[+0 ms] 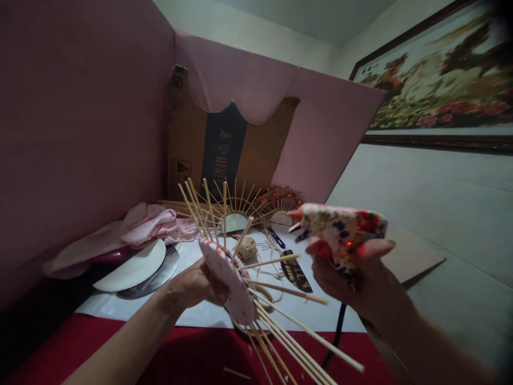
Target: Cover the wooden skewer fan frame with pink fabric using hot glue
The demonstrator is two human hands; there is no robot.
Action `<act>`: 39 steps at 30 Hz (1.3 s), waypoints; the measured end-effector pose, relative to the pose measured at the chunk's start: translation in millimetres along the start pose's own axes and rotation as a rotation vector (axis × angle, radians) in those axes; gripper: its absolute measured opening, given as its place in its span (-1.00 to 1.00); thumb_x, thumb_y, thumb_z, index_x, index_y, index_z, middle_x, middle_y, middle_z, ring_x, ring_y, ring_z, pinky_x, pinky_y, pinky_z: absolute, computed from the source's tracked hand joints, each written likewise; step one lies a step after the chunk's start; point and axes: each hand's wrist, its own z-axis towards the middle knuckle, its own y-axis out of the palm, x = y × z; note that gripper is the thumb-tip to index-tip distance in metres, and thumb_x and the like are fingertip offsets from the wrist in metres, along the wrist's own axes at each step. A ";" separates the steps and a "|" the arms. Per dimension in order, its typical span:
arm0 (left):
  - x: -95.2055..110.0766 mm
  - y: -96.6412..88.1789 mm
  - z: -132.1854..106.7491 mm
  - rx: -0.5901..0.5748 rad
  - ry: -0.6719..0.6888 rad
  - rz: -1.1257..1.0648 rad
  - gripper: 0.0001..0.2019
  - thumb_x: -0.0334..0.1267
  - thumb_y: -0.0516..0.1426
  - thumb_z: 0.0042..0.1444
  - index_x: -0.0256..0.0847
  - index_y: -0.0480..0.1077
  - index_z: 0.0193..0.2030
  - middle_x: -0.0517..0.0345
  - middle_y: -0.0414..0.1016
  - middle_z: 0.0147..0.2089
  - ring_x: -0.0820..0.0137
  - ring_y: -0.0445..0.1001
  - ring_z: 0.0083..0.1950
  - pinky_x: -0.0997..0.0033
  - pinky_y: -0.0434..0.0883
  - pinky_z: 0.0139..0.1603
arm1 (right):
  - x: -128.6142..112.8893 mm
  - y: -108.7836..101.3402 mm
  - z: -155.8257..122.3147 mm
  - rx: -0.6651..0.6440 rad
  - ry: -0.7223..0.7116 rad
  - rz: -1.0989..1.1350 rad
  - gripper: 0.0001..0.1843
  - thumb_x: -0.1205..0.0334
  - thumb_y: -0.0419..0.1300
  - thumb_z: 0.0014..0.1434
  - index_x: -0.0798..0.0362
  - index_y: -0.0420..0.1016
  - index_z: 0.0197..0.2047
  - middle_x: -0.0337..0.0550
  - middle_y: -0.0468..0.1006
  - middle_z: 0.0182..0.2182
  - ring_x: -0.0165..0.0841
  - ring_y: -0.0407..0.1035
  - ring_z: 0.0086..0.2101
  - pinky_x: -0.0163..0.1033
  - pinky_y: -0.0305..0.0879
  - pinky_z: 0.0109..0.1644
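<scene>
My left hand (206,283) grips a semicircular base (229,278) covered in white fabric with small red prints. Several thin wooden sticks (276,262) fan out from its edge, some upward and some toward the lower right. Most of the left fingers are hidden behind the base. In my right hand (356,283) is a hot glue gun (340,230) with a colourful floral pattern and a lit red light. Its orange nozzle points left, above and apart from the sticks. A dark cord hangs below it.
White sheeting (192,310) lies over a red cloth (192,353). Behind stand stick fans (236,222), a twine ball (246,248), a blue cutter (277,237) and a black label (295,271). At left are pink fabric (148,224) and a white half-disc (132,270). Cardboard (188,144) leans at the back.
</scene>
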 end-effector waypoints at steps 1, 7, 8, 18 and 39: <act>0.1 -1.6 0.3 0.003 0.014 -0.019 -0.62 -0.58 0.26 -0.40 -0.19 0.52 -0.34 0.11 0.60 -0.32 0.26 0.54 -0.27 0.33 0.44 -0.23 | -0.2 -2.4 -0.7 0.069 -0.061 0.005 -0.32 -0.40 -0.05 0.02 0.06 0.43 -0.20 -0.43 0.06 -0.72 -0.56 -0.17 -0.73 -0.40 -0.17 -0.71; -2.1 -16.9 1.2 0.187 0.085 0.036 -0.66 -0.49 0.31 -0.35 -0.21 0.55 -0.31 0.03 0.62 -0.32 0.18 0.55 -0.28 0.25 0.44 -0.20 | 30.6 -47.6 -15.7 0.262 0.059 -0.436 -0.58 -0.11 0.02 0.20 0.10 0.38 -0.18 -0.23 0.33 -0.48 -0.45 0.18 -0.54 -0.33 0.16 -0.48; -2.3 -19.0 1.2 0.207 0.100 0.030 -0.68 -0.44 0.32 -0.34 -0.20 0.55 -0.32 0.03 0.62 -0.34 0.17 0.55 -0.29 0.24 0.45 -0.22 | 40.7 -57.3 -20.2 0.255 0.107 -0.589 -0.60 -0.08 0.02 0.21 0.10 0.38 -0.14 -0.22 0.36 -0.49 -0.42 0.22 -0.52 -0.31 0.19 -0.45; -0.4 -20.9 0.6 0.372 0.097 0.070 -0.66 -0.37 0.37 -0.37 -0.21 0.56 -0.32 0.00 0.61 -0.35 0.16 0.55 -0.31 0.29 0.48 -0.23 | 95.9 -82.2 -43.8 0.104 0.180 -1.045 -0.65 0.14 -0.03 0.23 0.07 0.31 0.03 -0.05 0.52 -0.17 -0.25 0.40 -0.23 -0.22 0.26 -0.15; -2.8 -24.3 1.4 0.407 0.093 0.065 -0.63 -0.39 0.38 -0.37 -0.25 0.55 -0.29 -0.05 0.60 -0.33 0.13 0.55 -0.28 0.29 0.48 -0.22 | 125.4 -81.5 -17.5 0.336 0.268 -1.441 -0.58 0.08 0.16 0.10 0.17 0.37 -0.04 0.06 0.43 -0.20 -0.11 0.30 -0.15 -0.11 0.18 -0.07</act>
